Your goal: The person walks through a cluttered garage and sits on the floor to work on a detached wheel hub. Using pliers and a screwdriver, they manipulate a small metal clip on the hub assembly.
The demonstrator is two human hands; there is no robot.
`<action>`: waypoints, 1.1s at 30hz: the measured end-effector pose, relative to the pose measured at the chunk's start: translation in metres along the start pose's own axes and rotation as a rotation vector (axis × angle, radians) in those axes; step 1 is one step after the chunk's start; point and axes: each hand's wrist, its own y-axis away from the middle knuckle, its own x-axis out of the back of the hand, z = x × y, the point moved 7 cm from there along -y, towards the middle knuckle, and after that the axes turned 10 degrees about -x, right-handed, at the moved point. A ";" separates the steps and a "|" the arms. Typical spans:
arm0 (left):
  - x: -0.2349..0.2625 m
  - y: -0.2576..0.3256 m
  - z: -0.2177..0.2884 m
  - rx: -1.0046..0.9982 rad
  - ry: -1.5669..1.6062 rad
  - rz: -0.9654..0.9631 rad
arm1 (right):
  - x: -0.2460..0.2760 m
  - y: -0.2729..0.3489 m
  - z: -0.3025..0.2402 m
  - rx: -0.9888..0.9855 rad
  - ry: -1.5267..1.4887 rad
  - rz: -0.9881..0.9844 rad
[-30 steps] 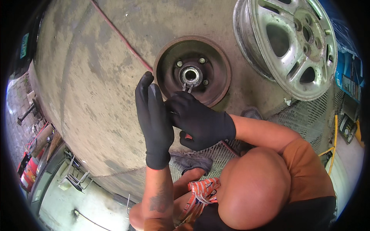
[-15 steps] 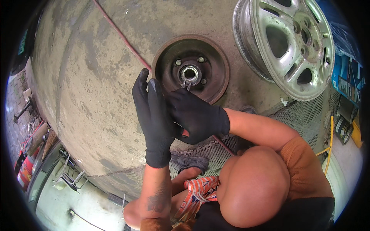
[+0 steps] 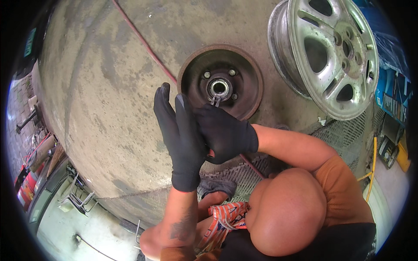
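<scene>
A rusty brake drum [image 3: 257, 82] lies on the floor with its hollow side up, several studs around its shiny central hub [image 3: 219, 88]. My right hand [image 3: 228, 137], in a black glove, is closed around pliers whose thin metal jaws [image 3: 216, 102] are at the near edge of the hub. A bit of the pliers' red handle [image 3: 211, 153] shows under the palm; the rest is hidden. My left hand [image 3: 180, 132], gloved in black too, has its fingers stretched upward. Its palm side lies against my right hand, left of the drum.
A silver alloy wheel rim [image 3: 320, 65] leans at the upper right. A red hose [image 3: 146, 45] crosses the floor and passes by the drum. My shoe [image 3: 216, 186] is on a textured mat below. Blue packaging [image 3: 393, 93] and a yellow bar [image 3: 372, 167] line the right side.
The whole view has shifted slightly, so the drum sits a little lower and to the right. My left hand has moved further against my right, covering more of the red handle.
</scene>
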 end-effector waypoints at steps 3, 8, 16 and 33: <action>-0.004 0.003 -0.002 -0.065 -0.038 0.005 | -0.002 0.001 0.004 -0.004 -0.012 0.013; -0.003 0.005 -0.009 -0.011 0.011 0.016 | -0.005 0.000 0.003 0.004 -0.010 -0.003; 0.003 0.014 -0.015 0.112 -0.013 0.071 | -0.005 -0.003 -0.006 0.013 0.010 -0.004; 0.010 0.041 -0.056 0.362 0.638 0.164 | -0.009 0.004 -0.010 -0.009 -0.005 -0.151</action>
